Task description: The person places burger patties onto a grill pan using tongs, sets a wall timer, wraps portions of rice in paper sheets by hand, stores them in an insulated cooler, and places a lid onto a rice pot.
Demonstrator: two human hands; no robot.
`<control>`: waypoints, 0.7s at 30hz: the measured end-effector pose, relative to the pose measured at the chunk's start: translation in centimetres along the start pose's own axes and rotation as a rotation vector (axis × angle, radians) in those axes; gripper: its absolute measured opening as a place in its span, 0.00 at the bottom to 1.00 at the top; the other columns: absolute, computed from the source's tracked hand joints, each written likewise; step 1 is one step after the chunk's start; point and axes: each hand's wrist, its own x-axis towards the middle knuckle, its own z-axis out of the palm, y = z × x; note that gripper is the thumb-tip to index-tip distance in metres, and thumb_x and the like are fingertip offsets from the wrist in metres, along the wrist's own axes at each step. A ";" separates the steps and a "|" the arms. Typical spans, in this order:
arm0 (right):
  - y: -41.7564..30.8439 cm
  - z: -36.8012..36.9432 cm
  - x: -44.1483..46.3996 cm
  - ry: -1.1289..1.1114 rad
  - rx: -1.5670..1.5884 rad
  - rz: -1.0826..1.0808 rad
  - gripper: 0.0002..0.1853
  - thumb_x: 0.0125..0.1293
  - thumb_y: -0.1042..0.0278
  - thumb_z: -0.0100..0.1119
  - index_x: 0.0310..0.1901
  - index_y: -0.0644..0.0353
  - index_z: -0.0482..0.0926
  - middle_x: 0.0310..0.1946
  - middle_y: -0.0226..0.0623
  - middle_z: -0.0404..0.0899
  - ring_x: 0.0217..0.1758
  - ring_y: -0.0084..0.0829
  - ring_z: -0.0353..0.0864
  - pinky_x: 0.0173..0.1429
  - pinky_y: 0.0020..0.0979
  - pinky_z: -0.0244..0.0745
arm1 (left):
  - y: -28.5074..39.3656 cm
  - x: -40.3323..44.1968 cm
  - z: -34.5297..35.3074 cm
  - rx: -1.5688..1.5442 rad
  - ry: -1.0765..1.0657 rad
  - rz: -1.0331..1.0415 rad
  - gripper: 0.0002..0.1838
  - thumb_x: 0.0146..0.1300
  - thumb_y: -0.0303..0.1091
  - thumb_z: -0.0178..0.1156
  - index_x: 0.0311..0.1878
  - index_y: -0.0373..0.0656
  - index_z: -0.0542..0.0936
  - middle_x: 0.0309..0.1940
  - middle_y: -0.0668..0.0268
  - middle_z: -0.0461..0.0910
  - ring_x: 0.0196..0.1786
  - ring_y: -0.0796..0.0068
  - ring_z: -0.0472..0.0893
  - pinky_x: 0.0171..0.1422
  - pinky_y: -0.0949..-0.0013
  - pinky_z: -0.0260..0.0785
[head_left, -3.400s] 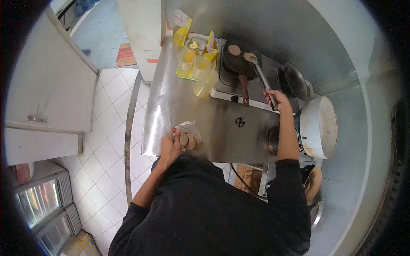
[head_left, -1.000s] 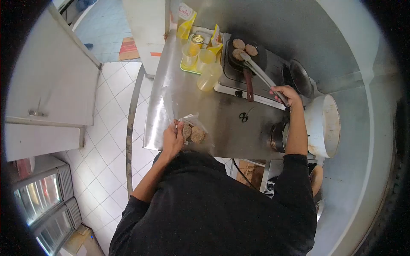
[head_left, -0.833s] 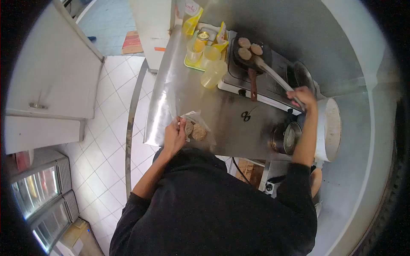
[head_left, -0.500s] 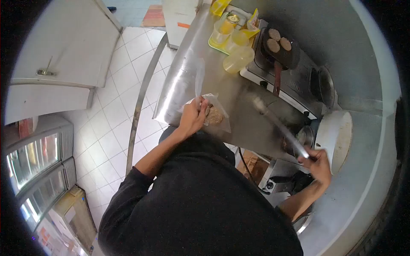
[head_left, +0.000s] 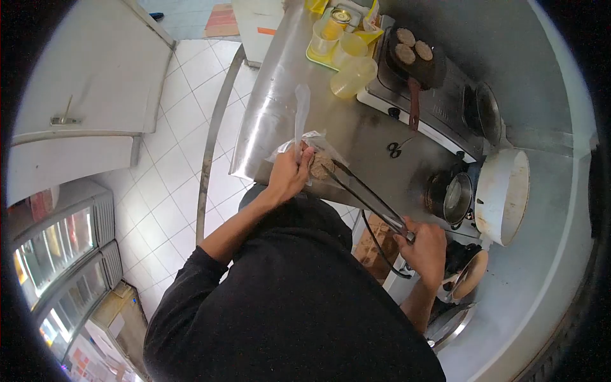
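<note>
We see the left hand point(head_left: 291, 172) closed, its fingers and thumb pinching the clear bag point(head_left: 336, 151) near its edge. The bag is at the near edge of the counter point(head_left: 363, 130); we cannot tell how much of its weight rests there. A brown raw-looking patty point(head_left: 322, 164) shows in it, right beside the fingertips, and a clear flap point(head_left: 302, 105) of plastic stretches away past the knuckles.

We see the right hand point(head_left: 425, 248) wrapped round the back end of the tongs point(head_left: 372, 202). Their two dark arms stand somewhat apart and slant down to the left, with the tips at the patty; we cannot tell whether they touch it.

Farther off, three patties point(head_left: 405, 53) sit in the dark pan point(head_left: 436, 73) on the stove point(head_left: 445, 105), its brown handle pointing back toward us. We find scissors point(head_left: 395, 149) on the counter, in front of the stove. To the right, a dark pot point(head_left: 455, 194) stands beside a big white pot point(head_left: 503, 197). Left of the stove we see yellowish cups point(head_left: 354, 77) and a can point(head_left: 340, 16), some of them on a tray point(head_left: 324, 62)
</note>
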 end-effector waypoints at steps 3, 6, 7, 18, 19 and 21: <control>0.2 -0.1 -0.2 0.023 0.013 -0.044 0.17 0.49 0.67 0.73 0.43 0.61 0.86 0.26 0.48 0.83 0.32 0.49 0.84 0.41 0.41 0.76 | -0.9 0.2 0.5 -0.051 0.032 0.031 0.16 0.74 0.42 0.53 0.37 0.36 0.75 0.24 0.48 0.74 0.30 0.44 0.76 0.37 0.52 0.65; 0.1 -1.2 -0.2 -0.040 0.130 -0.017 0.17 0.50 0.67 0.72 0.43 0.60 0.86 0.25 0.47 0.82 0.32 0.51 0.83 0.43 0.43 0.76 | -0.9 -0.1 0.2 -0.065 0.039 0.020 0.17 0.74 0.42 0.53 0.37 0.36 0.76 0.24 0.47 0.75 0.29 0.43 0.76 0.36 0.51 0.66; 0.0 -1.5 -0.2 -0.077 0.174 0.006 0.17 0.50 0.67 0.72 0.43 0.60 0.86 0.24 0.47 0.82 0.32 0.52 0.82 0.43 0.43 0.76 | -0.9 -0.2 0.0 -0.061 0.021 0.009 0.17 0.74 0.43 0.53 0.38 0.36 0.76 0.25 0.47 0.75 0.30 0.42 0.75 0.36 0.51 0.66; -0.7 -2.0 2.1 -0.169 0.113 -0.038 0.21 0.49 0.66 0.73 0.46 0.63 0.85 0.29 0.49 0.83 0.37 0.50 0.84 0.49 0.43 0.76 | -1.9 0.0 0.8 -0.071 -0.016 0.101 0.17 0.75 0.44 0.51 0.41 0.37 0.75 0.26 0.45 0.77 0.33 0.38 0.77 0.38 0.48 0.67; -0.8 -2.8 1.8 -0.153 0.180 0.006 0.21 0.49 0.66 0.73 0.46 0.63 0.85 0.30 0.49 0.84 0.39 0.50 0.84 0.50 0.43 0.76 | -1.9 -0.1 0.7 -0.095 -0.048 0.070 0.17 0.75 0.44 0.52 0.41 0.37 0.75 0.26 0.45 0.77 0.33 0.37 0.77 0.39 0.48 0.67; -0.7 -2.9 1.6 -0.105 0.124 0.006 0.21 0.49 0.67 0.73 0.46 0.64 0.85 0.31 0.49 0.84 0.38 0.50 0.85 0.50 0.42 0.76 | -1.9 -0.1 0.5 -0.141 -0.113 0.013 0.17 0.75 0.43 0.52 0.42 0.36 0.75 0.27 0.44 0.77 0.34 0.36 0.77 0.39 0.48 0.67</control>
